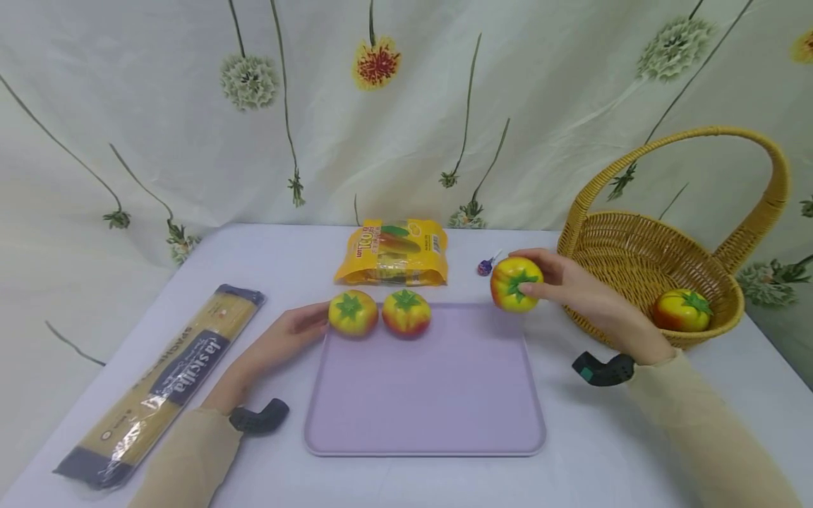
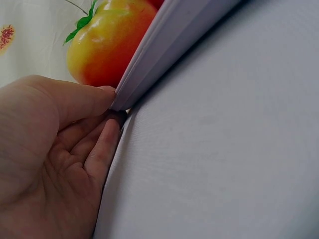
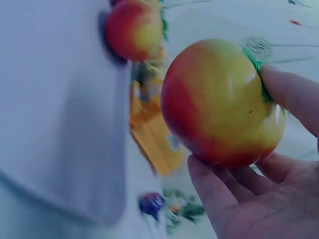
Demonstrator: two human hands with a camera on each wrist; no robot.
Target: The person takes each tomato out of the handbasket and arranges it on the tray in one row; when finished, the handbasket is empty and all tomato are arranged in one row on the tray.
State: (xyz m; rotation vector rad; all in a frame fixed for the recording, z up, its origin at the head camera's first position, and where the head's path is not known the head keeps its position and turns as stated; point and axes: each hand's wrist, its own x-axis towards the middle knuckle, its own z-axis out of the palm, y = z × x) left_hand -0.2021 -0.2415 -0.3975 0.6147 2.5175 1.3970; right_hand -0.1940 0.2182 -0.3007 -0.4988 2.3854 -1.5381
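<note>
My right hand (image 1: 562, 282) holds a yellow-and-red tomato (image 1: 508, 271) with a green leafy top, above the far right corner of the lilac tray (image 1: 425, 395). In the right wrist view the thumb presses by the leaves of this tomato (image 3: 219, 104) and the fingers support its other side. At the tray's far left corner, my left hand (image 1: 305, 328) pinches the rim, thumb above and fingers below, as the left wrist view shows at the tray edge (image 2: 149, 64). Beside that hand, two similar tomatoes, a left one (image 1: 351, 319) and a right one (image 1: 406, 321), sit along the tray's far edge.
A wicker basket (image 1: 625, 243) with a tall handle stands at the right, another tomato (image 1: 682, 310) inside. Behind the tray lie a yellow snack bag (image 1: 394, 250) and a purple-wrapped lollipop (image 1: 485, 267). A spaghetti pack (image 1: 168, 377) lies at the left.
</note>
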